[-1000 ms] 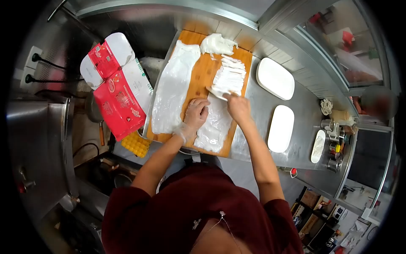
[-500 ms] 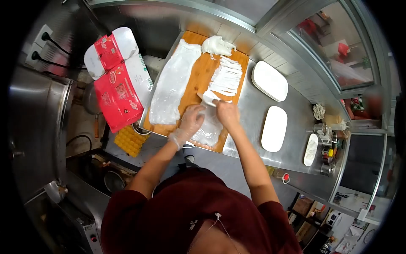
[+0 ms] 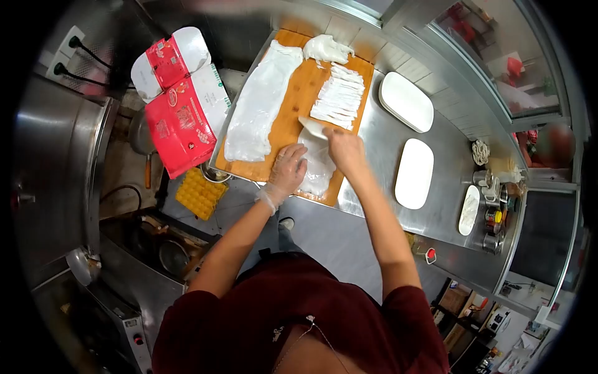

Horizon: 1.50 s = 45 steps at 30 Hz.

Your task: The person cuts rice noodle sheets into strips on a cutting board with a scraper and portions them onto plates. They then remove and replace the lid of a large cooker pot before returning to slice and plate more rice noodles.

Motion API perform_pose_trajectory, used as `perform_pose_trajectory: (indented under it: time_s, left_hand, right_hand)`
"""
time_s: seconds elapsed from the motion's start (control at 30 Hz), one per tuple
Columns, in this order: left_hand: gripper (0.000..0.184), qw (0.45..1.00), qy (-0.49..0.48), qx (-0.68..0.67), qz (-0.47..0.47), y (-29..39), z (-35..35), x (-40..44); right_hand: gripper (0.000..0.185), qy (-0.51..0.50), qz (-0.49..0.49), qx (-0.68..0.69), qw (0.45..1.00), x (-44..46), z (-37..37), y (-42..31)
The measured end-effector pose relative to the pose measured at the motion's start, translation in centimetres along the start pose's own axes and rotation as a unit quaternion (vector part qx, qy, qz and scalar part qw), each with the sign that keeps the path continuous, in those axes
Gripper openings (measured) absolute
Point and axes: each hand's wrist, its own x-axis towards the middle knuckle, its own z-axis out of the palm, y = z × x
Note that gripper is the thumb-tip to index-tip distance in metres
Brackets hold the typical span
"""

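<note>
My right hand (image 3: 344,148) is closed around a knife (image 3: 313,128), whose broad pale blade points up and left over the far end of a smooth white sheet (image 3: 317,165). The sheet looks soft and wet; its exact kind is unclear. On the sheet's left edge rests my left hand (image 3: 289,167) in a clear plastic glove, thumb apart from the fingers. Just beyond the blade lies a row of white strips (image 3: 339,96). A longer white slab (image 3: 263,103) stretches along the left of the wooden cutting board (image 3: 295,103). Behind the strips sits a crumpled white heap (image 3: 327,48).
White oval plates (image 3: 406,103) are stacked on the steel counter (image 3: 381,153), with another white plate (image 3: 415,174) nearer. At right stand a narrow white dish (image 3: 469,210) and several jars (image 3: 493,218). A red carton (image 3: 180,128) and yellow egg trays (image 3: 200,193) are left of the board.
The view has shifted, so the board appears higher. The knife blade has turned to point more up and left. My left hand stays on the sheet, its thumb now more visible.
</note>
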Motion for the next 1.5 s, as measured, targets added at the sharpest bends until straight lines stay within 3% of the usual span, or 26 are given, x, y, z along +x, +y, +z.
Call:
perform_pose_trajectory:
  time_s: [0.2, 0.4, 0.5, 0.63, 0.83, 0.93, 1.03, 1.13, 1.5]
  left_hand:
    - [0.026, 0.999, 0.003, 0.020, 0.043, -0.3, 0.3, -0.2]
    - [0.026, 0.999, -0.036, 0.034, 0.002, -0.4, 0.4, -0.3]
    - [0.028, 0.999, -0.008, 0.014, 0.043, -0.6, 0.4, -0.4]
    - [0.023, 0.999, -0.010, 0.027, 0.019, -0.4, 0.5, -0.2]
    - [0.022, 0.998, 0.019, -0.009, 0.057, -0.6, 0.3, -0.3]
    - [0.021, 1.000, 0.001, -0.003, 0.020, -0.7, 0.3, -0.3]
    - [0.020, 1.000, -0.018, 0.000, 0.026, 0.0, -0.2, -1.4]
    - [0.019, 0.999, 0.009, -0.023, 0.045, 0.4, -0.8, -1.0]
    - [0.020, 0.991, -0.044, 0.083, 0.097, 2.3, -0.5, -5.2]
  right_hand:
    - [0.020, -0.036, 0.008, 0.002, 0.999, 0.8, 0.5, -0.3]
    - [0.029, -0.035, 0.013, -0.006, 0.999, -2.4, 1.7, -1.8]
    - [0.030, -0.031, 0.015, 0.003, 0.999, 0.3, 1.3, -0.3]
    - [0.012, 0.010, 0.005, 0.016, 1.000, -3.2, 0.1, -2.1]
    - [0.011, 0.004, 0.002, 0.013, 1.000, -1.2, 0.1, -1.5]
    - [0.011, 0.021, -0.008, 0.021, 1.000, -4.4, 1.0, -3.2]
    - [0.017, 0.005, 0.006, -0.025, 1.000, -2.6, 1.3, -2.6]
    - [0.014, -0.034, 0.018, 0.025, 0.999, -2.6, -1.2, -2.1]
    - [0.018, -0.023, 0.015, 0.041, 0.999, -4.9, -0.7, -3.4]
